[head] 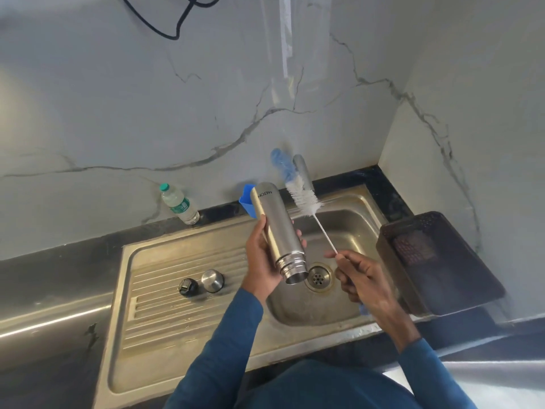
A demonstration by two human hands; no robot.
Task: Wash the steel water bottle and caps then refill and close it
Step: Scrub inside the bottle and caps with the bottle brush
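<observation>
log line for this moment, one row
left hand grips steel bottle, mouth down over sink | right hand holds bottle brush, outside bottle | two caps on drainboard

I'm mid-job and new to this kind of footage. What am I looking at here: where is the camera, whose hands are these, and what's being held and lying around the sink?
There is no robot here; one wide-angle camera worn on a person's head looks down at their own hands over a steel sink. The left hand grips the steel water bottle, uncapped, mouth tilted down toward the drain. The right hand holds the thin handle of a bottle brush, bristles pointing up and outside the bottle. On the ribbed drainboard stand the two caps: a black inner cap and a steel outer cap. On the counter behind are a plastic water bottle and a blue cup; a dark tray sits to the right.
</observation>
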